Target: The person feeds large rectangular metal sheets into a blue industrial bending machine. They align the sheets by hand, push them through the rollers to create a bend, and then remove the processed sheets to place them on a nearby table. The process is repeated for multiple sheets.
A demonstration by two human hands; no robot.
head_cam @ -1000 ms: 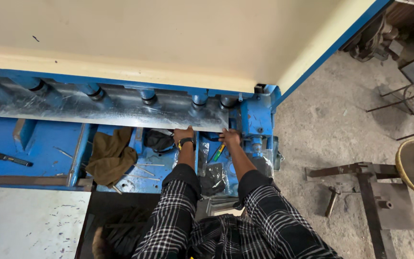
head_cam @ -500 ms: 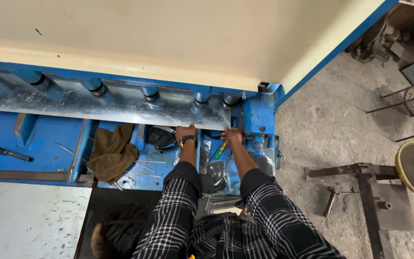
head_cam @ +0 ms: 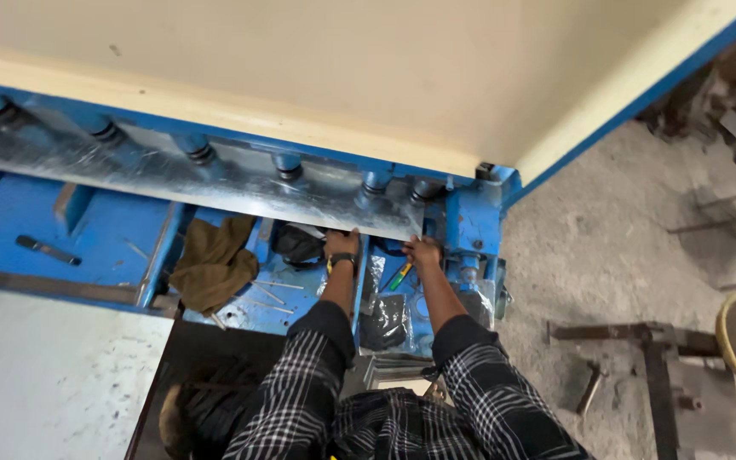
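Both your hands pinch the near edge of the long shiny steel sheet [head_cam: 215, 183]: left hand [head_cam: 342, 244], right hand [head_cam: 423, 251]. It lies under the blue shear's clamps; you seem to be aligning it, so nudge gently.

Both arms wear a black-and-white checked shirt with sleeves [head_cam: 300, 375] pushed up (bunched near the elbows); the left wrist carries a dark watch with yellow-edged strap [head_cam: 342, 261].

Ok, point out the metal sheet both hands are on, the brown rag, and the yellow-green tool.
metal sheet [head_cam: 215, 183], head view, middle of its shiny face
brown rag [head_cam: 215, 264], head view, centre of the crumpled cloth
yellow-green tool [head_cam: 399, 275], head view, its handle
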